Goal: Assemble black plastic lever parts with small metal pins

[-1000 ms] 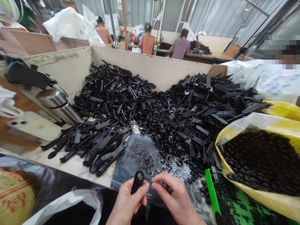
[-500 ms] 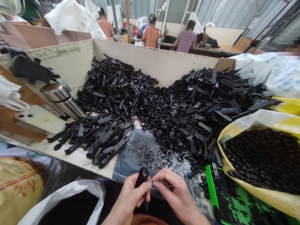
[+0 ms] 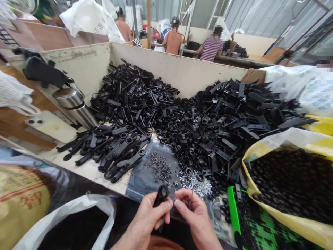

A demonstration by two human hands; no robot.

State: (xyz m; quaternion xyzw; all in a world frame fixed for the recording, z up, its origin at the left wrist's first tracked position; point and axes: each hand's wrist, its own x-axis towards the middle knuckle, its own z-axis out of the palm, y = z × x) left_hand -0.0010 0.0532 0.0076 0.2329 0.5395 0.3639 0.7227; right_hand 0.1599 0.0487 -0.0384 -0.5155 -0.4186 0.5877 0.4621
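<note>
My left hand [image 3: 150, 211] is closed round a black plastic lever [image 3: 161, 195] with a ring at its top end, held upright at the table's near edge. My right hand [image 3: 191, 209] pinches its fingertips together right beside that ring; what it holds is too small to make out. Just beyond both hands lie small dark screws [image 3: 158, 166] and silver pins [image 3: 194, 182] on a clear plastic bag. Finished-looking black levers [image 3: 118, 152] lie in a row to the left.
A walled table [image 3: 85, 69] carries big heaps of black plastic parts [image 3: 197, 118]. A yellow bag of black rings [image 3: 291, 177] sits right, a green tool [image 3: 234, 215] beside it. A steel flask [image 3: 74, 106] and phone [image 3: 50, 125] lie left. Other people work at the back.
Both hands stay together at the lever's ring; the right fingertips have shifted slightly against it. The camera view has drifted a little to the left and down.
</note>
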